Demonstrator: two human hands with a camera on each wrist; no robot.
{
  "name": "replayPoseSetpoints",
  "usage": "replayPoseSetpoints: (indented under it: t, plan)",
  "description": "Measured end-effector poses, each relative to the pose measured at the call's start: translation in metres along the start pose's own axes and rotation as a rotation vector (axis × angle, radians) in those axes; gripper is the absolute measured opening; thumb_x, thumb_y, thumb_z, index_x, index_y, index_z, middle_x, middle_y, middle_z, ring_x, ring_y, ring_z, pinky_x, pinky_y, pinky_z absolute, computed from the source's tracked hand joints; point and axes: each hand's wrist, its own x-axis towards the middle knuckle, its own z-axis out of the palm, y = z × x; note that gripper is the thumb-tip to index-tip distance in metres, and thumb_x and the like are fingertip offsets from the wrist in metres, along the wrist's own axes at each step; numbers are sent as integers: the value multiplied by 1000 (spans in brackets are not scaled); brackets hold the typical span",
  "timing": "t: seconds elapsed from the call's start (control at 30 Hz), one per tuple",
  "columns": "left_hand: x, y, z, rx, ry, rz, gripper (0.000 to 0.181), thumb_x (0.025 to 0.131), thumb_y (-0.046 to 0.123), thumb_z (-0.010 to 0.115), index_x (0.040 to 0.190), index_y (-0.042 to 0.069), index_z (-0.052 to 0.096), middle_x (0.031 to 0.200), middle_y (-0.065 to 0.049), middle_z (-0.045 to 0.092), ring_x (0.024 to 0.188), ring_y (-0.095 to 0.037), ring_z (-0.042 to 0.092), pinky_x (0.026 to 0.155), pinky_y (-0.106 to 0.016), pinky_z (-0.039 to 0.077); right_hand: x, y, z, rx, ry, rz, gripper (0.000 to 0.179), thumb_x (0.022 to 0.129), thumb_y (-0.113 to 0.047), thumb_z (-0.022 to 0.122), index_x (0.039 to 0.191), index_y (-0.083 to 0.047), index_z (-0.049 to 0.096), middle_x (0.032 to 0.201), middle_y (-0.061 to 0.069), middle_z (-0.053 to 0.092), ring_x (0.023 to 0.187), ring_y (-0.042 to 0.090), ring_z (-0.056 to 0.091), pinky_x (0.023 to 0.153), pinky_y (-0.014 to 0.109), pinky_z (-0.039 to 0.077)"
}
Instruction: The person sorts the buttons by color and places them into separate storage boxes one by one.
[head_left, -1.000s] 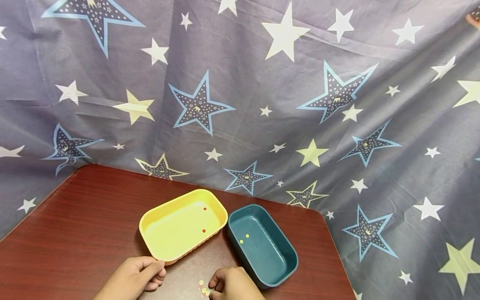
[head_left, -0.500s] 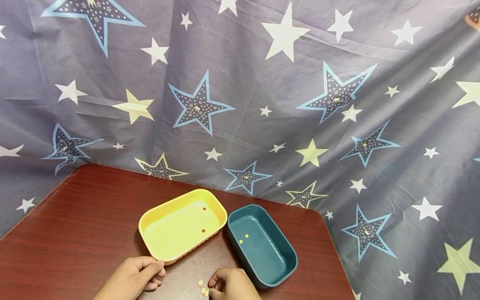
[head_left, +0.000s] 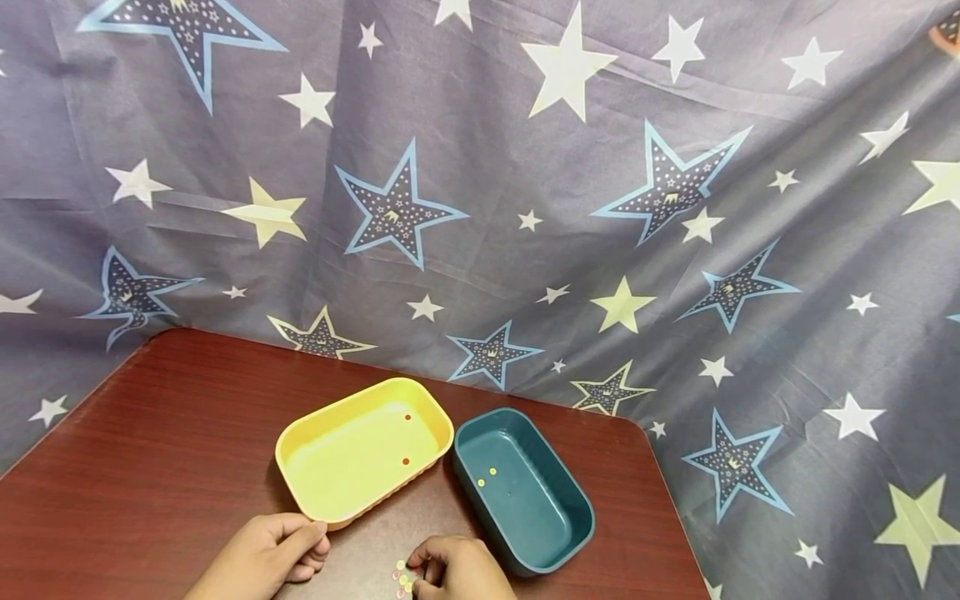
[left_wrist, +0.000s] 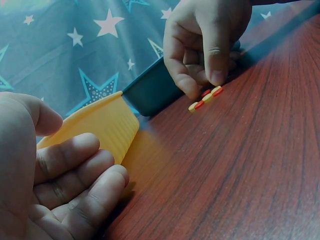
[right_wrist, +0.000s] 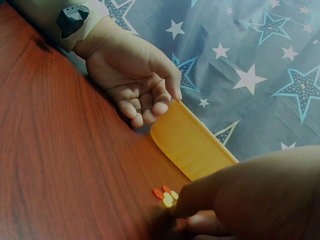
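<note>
My left hand [head_left: 266,554] holds the near corner of a yellow plastic bin [head_left: 337,475], thumb on the rim. Two red buttons [head_left: 406,462] lie inside that bin. My right hand [head_left: 467,570] hovers low over a small cluster of red and yellow buttons [head_left: 402,577] on the table. In the left wrist view its thumb [left_wrist: 217,75] comes down at one end of the cluster, the index fingertip at the other, with a gap between them. A dark teal bin [head_left: 536,492] stands beside my right hand, holding two yellow buttons [head_left: 482,483].
Both bins stand side by side on a reddish-brown wooden table [head_left: 187,417], their ends nearly touching. A grey curtain with stars [head_left: 495,250] hangs behind the table. A dark device [right_wrist: 73,21] is strapped to the left wrist.
My right hand has shifted slightly left, and its index finger now reaches over the button cluster. My left hand stays on the yellow bin's corner.
</note>
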Motion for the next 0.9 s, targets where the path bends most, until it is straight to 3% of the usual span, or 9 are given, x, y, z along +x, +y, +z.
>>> replayPoseSetpoints:
  t: [0.23,0.7,0.9]
  plan:
    - [0,-1,1,-12,0,-1,36,109,28,58,101,-4,74,95,-12,75,79,-9,71,73,-25,63,-1,-4,1,30,-9,60,16,81,-15,88,85,-25,76,68,-19,57,61,-9,49,60,12,45]
    - [1,-2,0,-11,-9,7,36,110,27,56,101,-4,74,95,-11,75,79,-7,70,72,-25,63,0,-7,1,-41,-11,26,19,81,-15,89,76,-24,74,67,-21,56,65,-12,49,63,8,44]
    - [1,-2,0,-10,-2,0,35,109,26,57,101,-4,74,95,-12,74,79,-8,70,72,-25,63,0,-9,3,3,-14,97,21,80,-13,88,74,-24,72,65,-23,54,62,-11,49,61,11,44]
